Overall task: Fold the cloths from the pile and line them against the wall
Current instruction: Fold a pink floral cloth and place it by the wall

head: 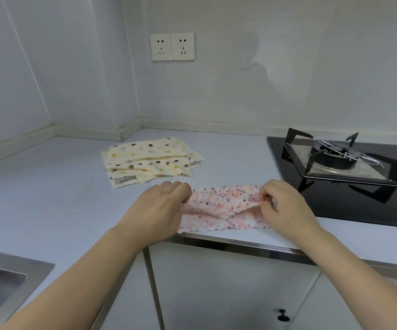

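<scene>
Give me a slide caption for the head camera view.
Both hands, left and right, fold a pink speckled cloth.

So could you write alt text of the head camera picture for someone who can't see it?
Two bare hands, left hand and right hand, pinch the ends of a pink speckled cloth at the front edge of a white counter. Behind lies a pile of cream dotted cloths; a gas hob sits to the right.
</scene>
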Tool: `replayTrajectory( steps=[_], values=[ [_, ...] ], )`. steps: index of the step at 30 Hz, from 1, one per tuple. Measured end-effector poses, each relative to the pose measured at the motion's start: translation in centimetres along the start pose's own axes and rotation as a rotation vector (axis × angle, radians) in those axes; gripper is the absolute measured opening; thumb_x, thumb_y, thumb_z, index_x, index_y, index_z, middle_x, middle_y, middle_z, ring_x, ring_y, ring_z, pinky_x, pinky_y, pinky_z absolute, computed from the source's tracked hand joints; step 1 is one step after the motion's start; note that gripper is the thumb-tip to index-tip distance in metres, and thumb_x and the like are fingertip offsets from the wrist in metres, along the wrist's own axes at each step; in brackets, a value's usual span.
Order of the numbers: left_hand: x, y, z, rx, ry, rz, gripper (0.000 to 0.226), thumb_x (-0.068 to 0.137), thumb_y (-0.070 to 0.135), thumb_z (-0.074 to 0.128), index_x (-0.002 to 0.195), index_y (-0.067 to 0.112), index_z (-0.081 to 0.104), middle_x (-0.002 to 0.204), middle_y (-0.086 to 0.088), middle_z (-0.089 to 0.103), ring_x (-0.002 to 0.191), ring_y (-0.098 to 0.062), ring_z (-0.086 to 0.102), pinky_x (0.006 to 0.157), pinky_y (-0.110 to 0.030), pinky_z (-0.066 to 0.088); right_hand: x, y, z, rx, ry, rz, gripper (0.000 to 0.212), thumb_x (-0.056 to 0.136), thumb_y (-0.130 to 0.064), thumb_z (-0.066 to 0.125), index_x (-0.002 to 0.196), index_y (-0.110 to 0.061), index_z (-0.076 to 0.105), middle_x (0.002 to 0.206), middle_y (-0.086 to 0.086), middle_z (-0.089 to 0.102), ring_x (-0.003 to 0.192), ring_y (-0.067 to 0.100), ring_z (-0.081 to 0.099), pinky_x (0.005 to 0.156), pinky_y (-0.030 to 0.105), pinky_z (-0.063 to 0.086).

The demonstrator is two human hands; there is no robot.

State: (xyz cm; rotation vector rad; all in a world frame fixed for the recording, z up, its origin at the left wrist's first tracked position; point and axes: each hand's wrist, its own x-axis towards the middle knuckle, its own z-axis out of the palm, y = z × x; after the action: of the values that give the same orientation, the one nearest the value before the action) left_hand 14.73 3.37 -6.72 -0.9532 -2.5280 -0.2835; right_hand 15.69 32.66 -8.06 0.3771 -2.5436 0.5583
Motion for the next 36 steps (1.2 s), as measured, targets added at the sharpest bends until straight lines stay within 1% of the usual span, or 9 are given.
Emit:
replayTrajectory(
  steps=[4,7,12,17,22,26,30,33,36],
  values=[
    [-0.4,0.1,-0.4,-0.123,-0.198,0.061,0.015,0.07,0.031,0.041,0.084,0.028,0.037,0.08,0.009,0.043,0.072,-0.011,0.039,0.061,-0.02,0.033,-0.5,0.4,-0.2,-0.008,-0.21,0.04,0.016,0.076,-0.004,0.053,0.076,-0.019,0.057,0.081,-0.014,0.054,0.085,0.013,0.05,0.074,0.027,0.04],
    [-0.3,0.0,-0.1,-0.166,-0.262,0.02,0.022,0.069,0.041,0.043,0.088,0.032,0.039,0.084,0.012,0.044,0.077,-0.009,0.041,0.067,-0.023,0.039,-0.5,0.6,-0.2,0.038,-0.215,0.069,0.02,0.075,-0.005,0.055,0.084,-0.021,0.062,0.087,-0.016,0.057,0.089,0.01,0.052,0.08,0.026,0.043],
    [0.0,-0.2,0.4,-0.109,-0.186,-0.044,0.011,0.084,0.025,0.044,0.095,0.027,0.047,0.087,0.01,0.052,0.078,-0.013,0.05,0.067,-0.029,0.044,-0.3,0.8,0.3,0.066,-0.197,0.101,0.01,0.082,-0.014,0.058,0.084,-0.021,0.064,0.086,-0.011,0.057,0.085,0.01,0.051,0.074,0.027,0.041],
    [0.1,-0.6,0.4,-0.101,0.047,-0.077,0.017,0.099,0.014,0.042,0.101,0.029,0.036,0.09,0.009,0.045,0.073,-0.016,0.044,0.059,-0.033,0.042,-0.5,0.9,0.0,0.184,-0.16,0.16,0.011,0.094,-0.017,0.052,0.098,-0.025,0.058,0.091,-0.015,0.058,0.082,0.002,0.054,0.068,0.021,0.04],
    [0.1,-1.2,1.0,-0.105,-0.021,-0.101,0.021,0.097,0.011,0.041,0.108,0.027,0.049,0.103,0.009,0.047,0.082,-0.015,0.047,0.064,-0.035,0.048,-0.9,0.7,-0.3,0.13,-0.154,0.129,0.022,0.094,-0.008,0.045,0.089,-0.03,0.044,0.077,-0.01,0.057,0.064,0.007,0.049,0.058,0.025,0.04],
    [0.1,-1.5,1.4,-0.198,-0.029,-0.169,0.023,0.099,0.012,0.038,0.11,0.025,0.053,0.103,0.011,0.051,0.087,-0.011,0.052,0.073,-0.033,0.048,-0.9,0.2,-0.4,0.051,-0.171,0.06,0.035,0.081,0.003,0.043,0.07,-0.03,0.046,0.076,-0.015,0.053,0.078,0.009,0.048,0.069,0.03,0.044],
    [0.2,-1.2,1.2,-0.285,-0.026,-0.256,0.019,0.1,0.015,0.039,0.107,0.025,0.054,0.101,0.01,0.057,0.086,-0.009,0.054,0.077,-0.031,0.048,-0.8,0.0,-0.4,0.069,-0.252,0.045,0.01,0.081,-0.028,0.054,0.081,-0.036,0.059,0.089,-0.022,0.055,0.09,0.0,0.048,0.079,0.024,0.041],
    [0.4,-1.1,1.0,-0.373,-0.058,-0.4,0.019,0.1,0.017,0.039,0.102,0.028,0.054,0.091,0.008,0.06,0.076,-0.011,0.055,0.068,-0.026,0.046,-0.8,0.1,-0.4,0.036,-0.307,-0.003,0.037,0.071,-0.064,0.054,0.096,-0.037,0.057,0.1,-0.023,0.05,0.097,-0.002,0.045,0.083,0.019,0.036],
    [1.1,-1.6,1.0,-0.485,-0.074,-0.562,0.022,0.098,0.015,0.041,0.096,0.029,0.058,0.093,0.005,0.062,0.078,-0.02,0.057,0.067,-0.025,0.043,-0.6,0.1,-0.3,0.063,-0.312,0.005,0.05,0.064,-0.072,0.059,0.103,-0.042,0.049,0.11,-0.024,0.043,0.105,-0.001,0.043,0.089,0.023,0.037]
  ],
)
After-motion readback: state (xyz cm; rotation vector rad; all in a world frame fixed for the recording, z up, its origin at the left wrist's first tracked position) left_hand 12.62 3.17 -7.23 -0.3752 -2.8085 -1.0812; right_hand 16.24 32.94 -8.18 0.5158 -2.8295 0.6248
